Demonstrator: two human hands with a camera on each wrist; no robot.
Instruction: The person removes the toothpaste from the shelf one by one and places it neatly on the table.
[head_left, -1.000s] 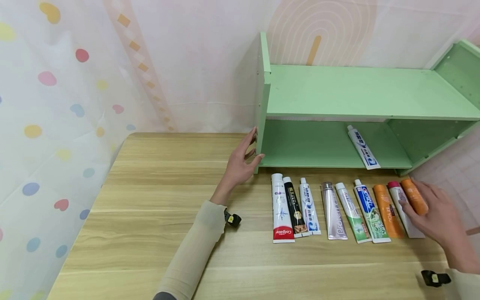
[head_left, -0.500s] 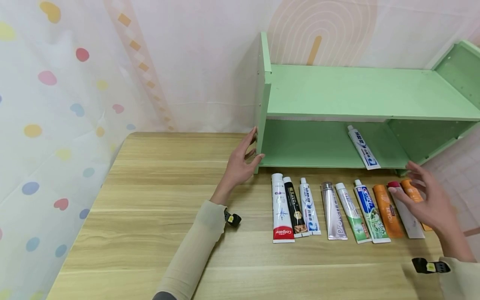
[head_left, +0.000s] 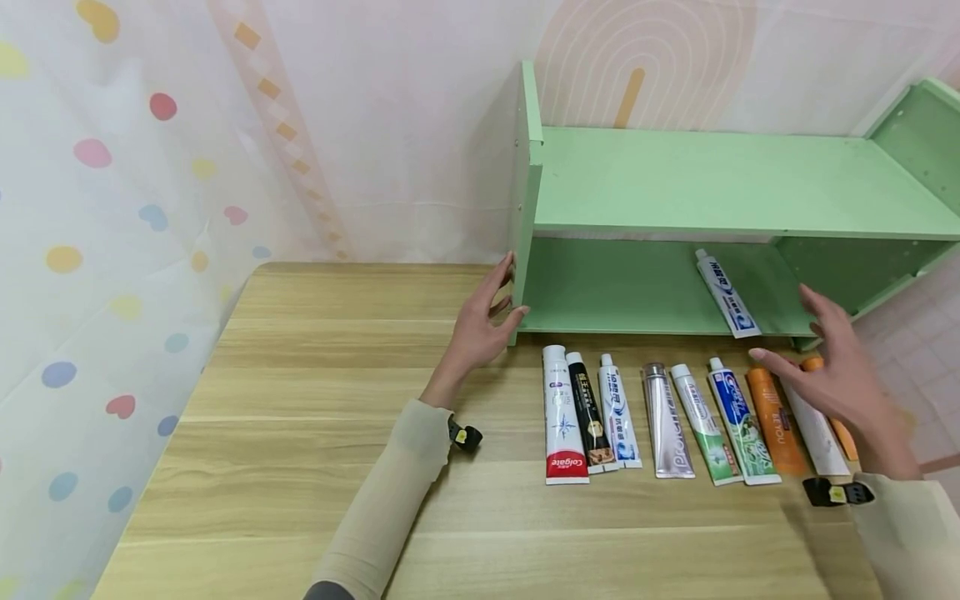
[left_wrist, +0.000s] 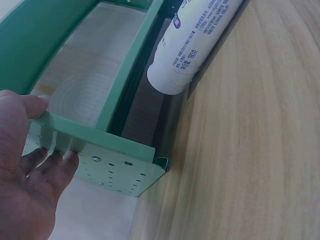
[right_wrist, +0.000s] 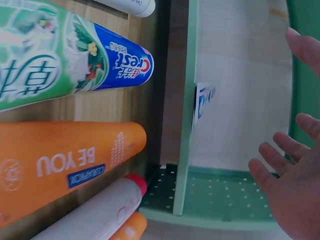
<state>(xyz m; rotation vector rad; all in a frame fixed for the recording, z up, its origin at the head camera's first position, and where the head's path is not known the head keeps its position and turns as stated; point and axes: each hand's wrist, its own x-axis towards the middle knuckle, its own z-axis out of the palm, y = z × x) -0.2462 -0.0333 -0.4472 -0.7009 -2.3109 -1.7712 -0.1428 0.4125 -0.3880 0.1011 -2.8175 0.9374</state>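
Observation:
My left hand (head_left: pixel 482 325) holds the left side panel of a green two-tier shelf (head_left: pixel 720 179), fingers along its outer face, thumb at the front edge. My right hand (head_left: pixel 840 375) is bare, thumb and fingers spread, at the lower tier's right front, over the right end of a row of tubes. A white-and-blue toothpaste tube (head_left: pixel 727 296) lies slanted on the lower tier, left of the right fingertips. Below the right hand are an orange BE YOU tube (right_wrist: pixel 75 165), a white tube with a pink cap (right_wrist: pixel 100 210) and another orange tube (head_left: pixel 840 433), partly hidden.
Along the table (head_left: pixel 315 400) in front of the shelf lie a Colgate tube (head_left: pixel 564 417), a black tube (head_left: pixel 590 412), a white-blue tube (head_left: pixel 619 412), a silver tube (head_left: pixel 667 421), a green-white tube (head_left: pixel 707 427) and a Crest tube (head_left: pixel 742 421).
My right hand has let go of the rightmost orange tube, lifted, and moved left and toward the shelf with fingers spread. My left hand stays at the side panel.

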